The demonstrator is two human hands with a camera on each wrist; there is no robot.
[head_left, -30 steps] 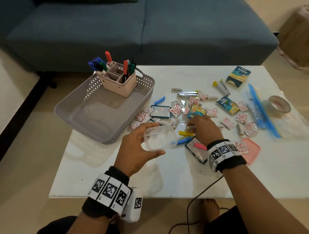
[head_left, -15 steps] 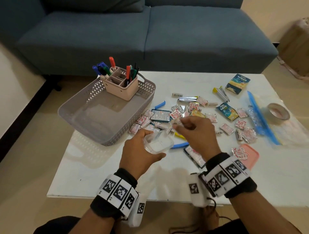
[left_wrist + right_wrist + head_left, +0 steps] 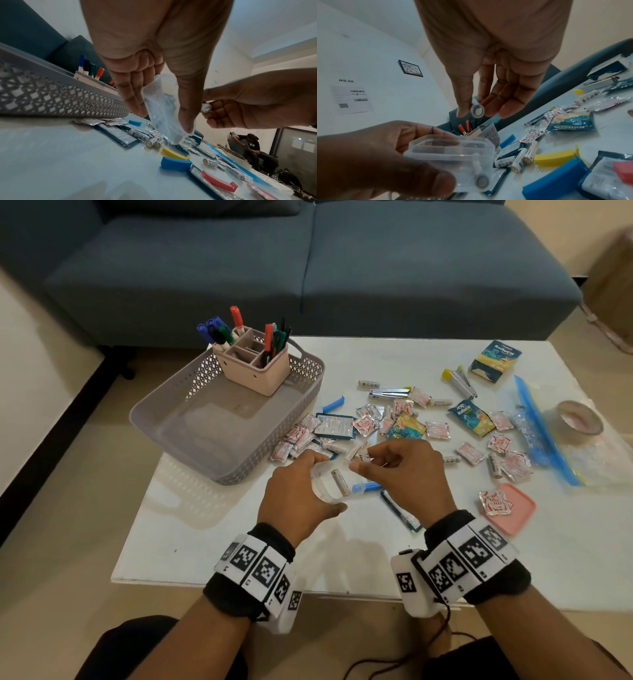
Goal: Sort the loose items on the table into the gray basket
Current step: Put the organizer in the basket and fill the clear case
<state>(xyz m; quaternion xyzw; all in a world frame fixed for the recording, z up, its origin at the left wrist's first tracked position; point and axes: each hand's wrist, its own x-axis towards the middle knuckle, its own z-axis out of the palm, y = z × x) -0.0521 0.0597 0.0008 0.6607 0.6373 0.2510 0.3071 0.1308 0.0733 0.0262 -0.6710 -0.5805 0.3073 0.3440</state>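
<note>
My left hand (image 3: 301, 494) grips a small clear plastic container (image 3: 325, 487) just above the table, tilted toward the right hand. One white battery (image 3: 340, 482) lies inside it, also seen in the right wrist view as the battery in the container (image 3: 482, 181). My right hand (image 3: 394, 470) pinches another white battery (image 3: 363, 457) between thumb and fingers right over the container's mouth; the pinched battery (image 3: 477, 111) shows end-on. The gray basket (image 3: 164, 419) stands at the left with a pink pen holder (image 3: 255, 364) in its far end.
Foil sachets (image 3: 364, 424), loose batteries (image 3: 520, 161), blue clips (image 3: 175, 163) and a yellow clip (image 3: 173, 153) are scattered across the table's middle. A pink lid (image 3: 517, 508), a tape roll (image 3: 579, 419) and a zip bag (image 3: 544, 436) lie at the right. A blue sofa stands behind.
The right hand lifted off the pile with batteries and came over the container. One battery now lies inside the container. The left hand kept its hold.
</note>
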